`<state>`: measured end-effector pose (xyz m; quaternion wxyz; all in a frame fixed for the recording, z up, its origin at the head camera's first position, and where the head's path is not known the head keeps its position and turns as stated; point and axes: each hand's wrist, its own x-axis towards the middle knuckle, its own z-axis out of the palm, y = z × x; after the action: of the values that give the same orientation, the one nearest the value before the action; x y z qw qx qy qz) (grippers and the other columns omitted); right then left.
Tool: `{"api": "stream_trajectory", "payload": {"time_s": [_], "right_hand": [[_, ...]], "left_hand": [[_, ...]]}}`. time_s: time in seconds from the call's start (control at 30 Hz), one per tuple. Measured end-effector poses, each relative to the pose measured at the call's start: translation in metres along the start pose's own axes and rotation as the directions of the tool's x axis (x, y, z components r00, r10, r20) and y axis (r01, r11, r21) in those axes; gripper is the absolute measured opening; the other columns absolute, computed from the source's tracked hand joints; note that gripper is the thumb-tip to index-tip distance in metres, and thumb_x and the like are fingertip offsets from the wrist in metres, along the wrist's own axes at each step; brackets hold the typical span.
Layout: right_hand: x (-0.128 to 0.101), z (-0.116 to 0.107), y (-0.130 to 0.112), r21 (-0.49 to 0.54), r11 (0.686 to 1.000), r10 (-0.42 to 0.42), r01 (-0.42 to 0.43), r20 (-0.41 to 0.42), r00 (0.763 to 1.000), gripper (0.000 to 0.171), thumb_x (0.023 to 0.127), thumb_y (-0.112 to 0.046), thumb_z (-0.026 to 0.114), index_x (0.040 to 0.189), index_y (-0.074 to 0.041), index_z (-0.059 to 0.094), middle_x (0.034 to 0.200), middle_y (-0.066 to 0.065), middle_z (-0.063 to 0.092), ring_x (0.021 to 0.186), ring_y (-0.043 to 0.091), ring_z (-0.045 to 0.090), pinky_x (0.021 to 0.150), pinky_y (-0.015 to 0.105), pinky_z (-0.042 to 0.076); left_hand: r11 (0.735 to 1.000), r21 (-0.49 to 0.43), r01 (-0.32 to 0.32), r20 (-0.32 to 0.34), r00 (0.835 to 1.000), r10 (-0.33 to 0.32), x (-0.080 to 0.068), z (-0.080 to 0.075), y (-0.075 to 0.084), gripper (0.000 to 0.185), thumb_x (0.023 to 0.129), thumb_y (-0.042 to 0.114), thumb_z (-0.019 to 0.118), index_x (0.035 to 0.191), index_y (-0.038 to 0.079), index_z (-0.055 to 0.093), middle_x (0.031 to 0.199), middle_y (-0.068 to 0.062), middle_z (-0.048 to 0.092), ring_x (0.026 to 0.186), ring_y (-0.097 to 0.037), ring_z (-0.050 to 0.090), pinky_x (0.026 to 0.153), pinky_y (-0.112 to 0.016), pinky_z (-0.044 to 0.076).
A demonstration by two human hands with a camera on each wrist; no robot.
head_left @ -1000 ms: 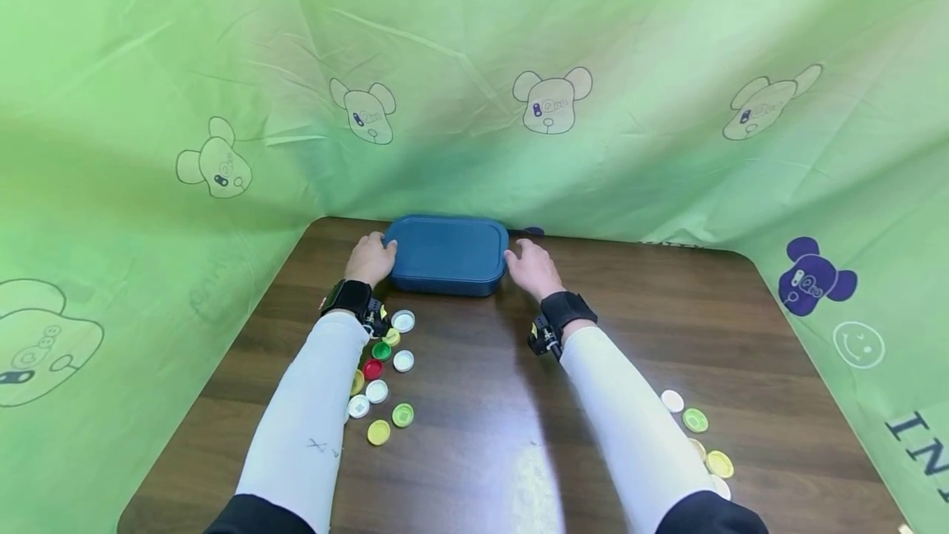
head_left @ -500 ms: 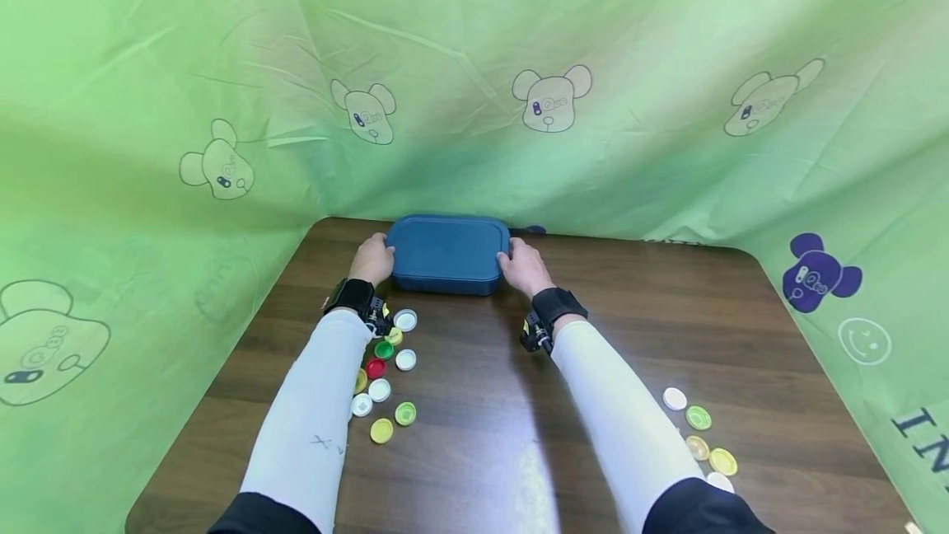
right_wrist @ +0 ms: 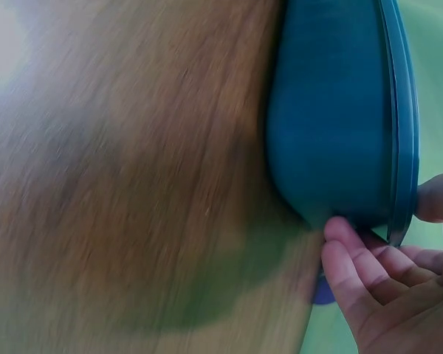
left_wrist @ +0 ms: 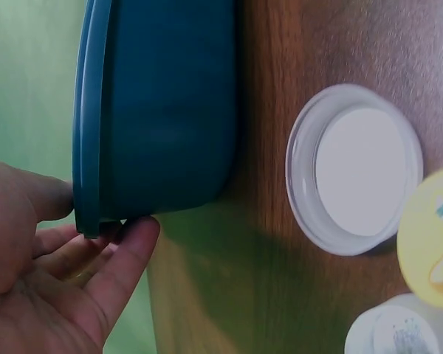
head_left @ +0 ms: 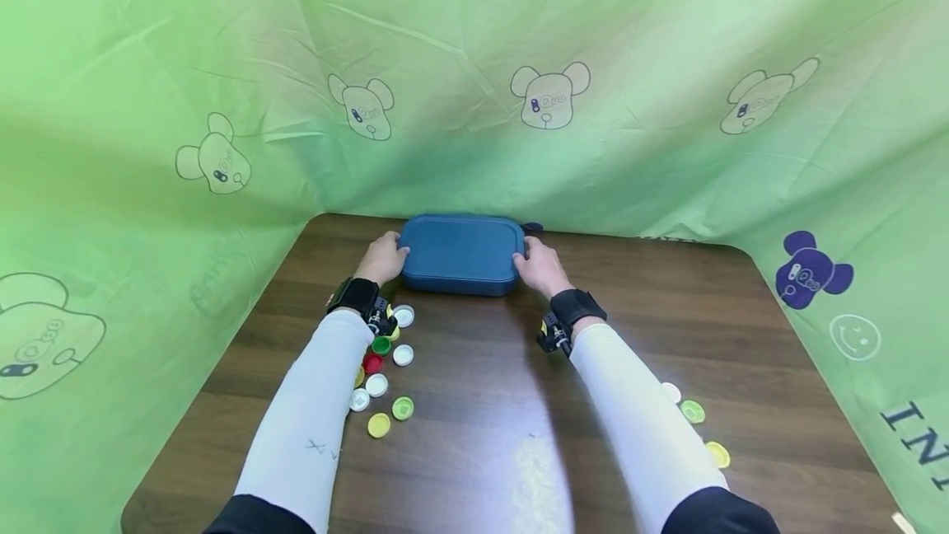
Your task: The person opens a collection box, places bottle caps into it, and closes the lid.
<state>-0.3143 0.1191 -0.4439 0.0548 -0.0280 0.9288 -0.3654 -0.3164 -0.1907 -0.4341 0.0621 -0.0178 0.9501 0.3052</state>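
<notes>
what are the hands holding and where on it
Both hold the blue lidded box: left hand on its left end, right hand on its right end, under the lid rim.

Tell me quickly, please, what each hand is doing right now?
Left hand: grips the left end of the blue box.
Right hand: grips its right end.

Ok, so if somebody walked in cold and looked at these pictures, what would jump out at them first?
First, the blue lidded container at the far middle of the wooden table, gripped at its two ends by the left hand and the right hand, fingers under the rim and thumbs on the lid. Next, the green bear-print cloth walling in the table, and coloured bottle caps scattered beside the left forearm, with a few more by the right.
</notes>
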Motion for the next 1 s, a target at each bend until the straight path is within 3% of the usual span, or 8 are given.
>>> {"api": "stream_trajectory", "payload": {"time_s": [0.27, 0.5, 0.7, 1.0], "right_hand": [[-0.015, -0.015, 0.018, -0.007, 1.0, 0.012, -0.012, 0.001, 1.0, 0.058, 0.106, -0.027, 0.049, 0.157, -0.004, 0.031, 0.143, 0.024, 0.053, 0.133, 0.037, 0.051, 0.106, 0.051, 0.045], [-0.03, -0.025, 0.031, -0.043, 0.999, -0.009, 0.009, -0.016, 1.0, 0.058, 0.106, -0.026, 0.048, 0.156, -0.002, 0.033, 0.138, 0.028, 0.055, 0.129, 0.039, 0.053, 0.106, 0.053, 0.045], [-0.047, -0.03, 0.041, -0.056, 0.998, -0.016, 0.014, -0.028, 0.999, 0.057, 0.105, -0.025, 0.049, 0.154, 0.001, 0.035, 0.134, 0.029, 0.057, 0.126, 0.04, 0.055, 0.105, 0.053, 0.045], [-0.082, -0.039, 0.051, -0.083, 0.996, -0.048, 0.044, -0.044, 0.998, 0.058, 0.103, -0.024, 0.053, 0.152, 0.003, 0.037, 0.13, 0.029, 0.061, 0.122, 0.041, 0.058, 0.103, 0.053, 0.046]], "left_hand": [[0.999, -0.037, -0.038, 0.051, 0.998, 0.04, -0.011, 0.011, 0.014, 0.057, 0.109, 0.023, 0.045, 0.156, -0.004, 0.027, 0.157, -0.025, 0.036, 0.144, -0.04, 0.036, 0.116, -0.051, 0.033], [0.996, -0.002, -0.085, 0.103, 0.991, 0.085, -0.021, 0.016, 0.026, 0.059, 0.109, 0.024, 0.046, 0.155, -0.007, 0.025, 0.158, -0.027, 0.034, 0.146, -0.041, 0.033, 0.118, -0.05, 0.03], [0.991, 0.029, -0.131, 0.11, 0.986, 0.127, -0.032, 0.024, 0.031, 0.06, 0.107, 0.024, 0.049, 0.153, -0.009, 0.029, 0.155, -0.029, 0.037, 0.145, -0.04, 0.035, 0.119, -0.048, 0.029], [0.988, -0.031, -0.151, 0.116, 0.981, 0.154, -0.058, 0.035, 0.038, 0.06, 0.106, 0.024, 0.053, 0.152, -0.008, 0.031, 0.153, -0.029, 0.04, 0.142, -0.04, 0.04, 0.116, -0.05, 0.034]]}}
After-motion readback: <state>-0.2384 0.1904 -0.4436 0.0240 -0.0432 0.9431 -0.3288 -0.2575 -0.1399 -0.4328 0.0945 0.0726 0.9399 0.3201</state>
